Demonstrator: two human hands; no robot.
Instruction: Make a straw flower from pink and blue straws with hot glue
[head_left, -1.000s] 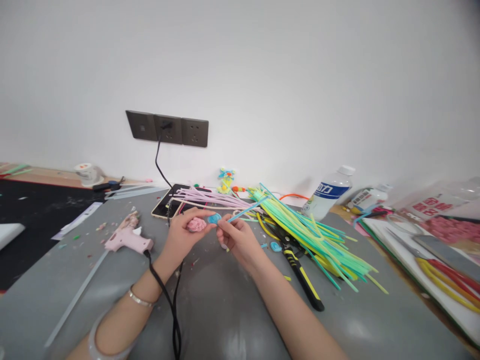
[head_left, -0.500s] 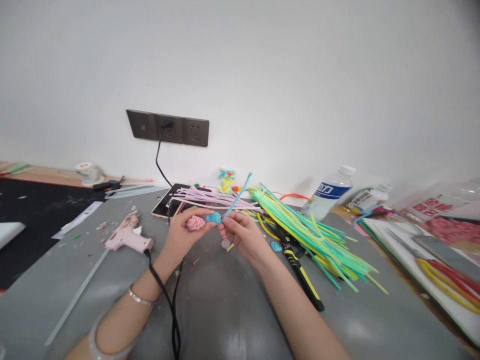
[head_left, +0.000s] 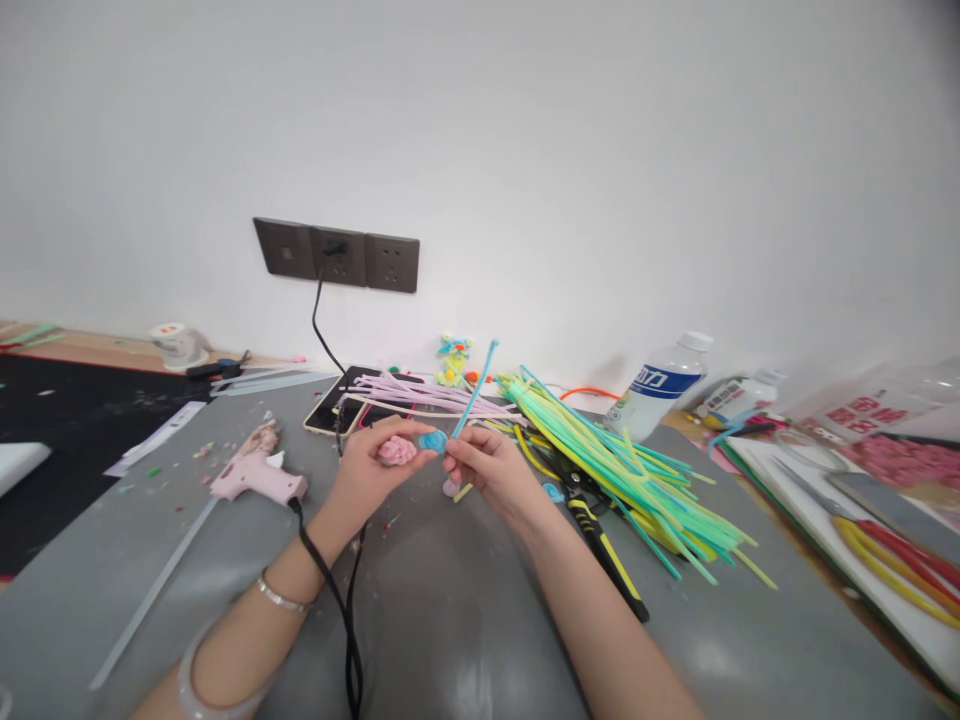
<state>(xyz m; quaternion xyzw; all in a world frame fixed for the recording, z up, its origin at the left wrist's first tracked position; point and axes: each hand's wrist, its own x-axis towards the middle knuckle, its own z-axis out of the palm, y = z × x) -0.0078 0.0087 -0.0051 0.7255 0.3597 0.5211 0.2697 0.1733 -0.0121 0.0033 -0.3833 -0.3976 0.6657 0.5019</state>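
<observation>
My left hand (head_left: 373, 463) pinches a small blue coil (head_left: 433, 440) between thumb and forefinger, and a pink bumpy piece (head_left: 397, 451) sits within the same hand. The coil looks wound from a blue pipe cleaner (head_left: 475, 388), whose straight free end points up and away. My right hand (head_left: 484, 467) is closed on that pipe cleaner close to the coil, fingertips nearly touching those of the left. On the table below lie a small pale pink coil (head_left: 451, 488), partly covered by the right hand, and another blue coil (head_left: 553, 493).
A pink glue gun (head_left: 259, 478) with a black cable lies left. Green and yellow pipe cleaners (head_left: 622, 470) are heaped right beside black-yellow pliers (head_left: 607, 560). Behind are lilac pipe cleaners (head_left: 442, 394), phones and a bottle (head_left: 660, 385); scissors (head_left: 877, 545) rest far right.
Both hands have shifted slightly to the right with the coil. The free end of the pipe cleaner now stands more upright, tilted a little further left.
</observation>
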